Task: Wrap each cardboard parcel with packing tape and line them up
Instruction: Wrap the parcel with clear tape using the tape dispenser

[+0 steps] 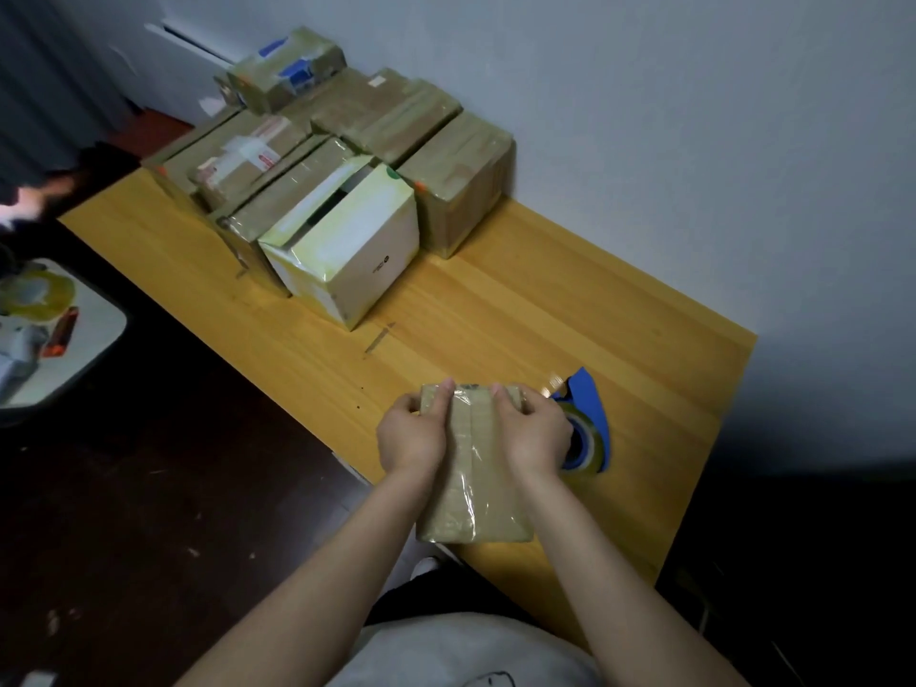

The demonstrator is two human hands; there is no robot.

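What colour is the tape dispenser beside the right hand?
The tape dispenser is blue; head view.

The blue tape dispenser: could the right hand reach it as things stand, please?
Probably yes. The tape dispenser lies on the table just beside the right hand, with nothing between them. That hand grips the parcel, though, so it would need to let go first.
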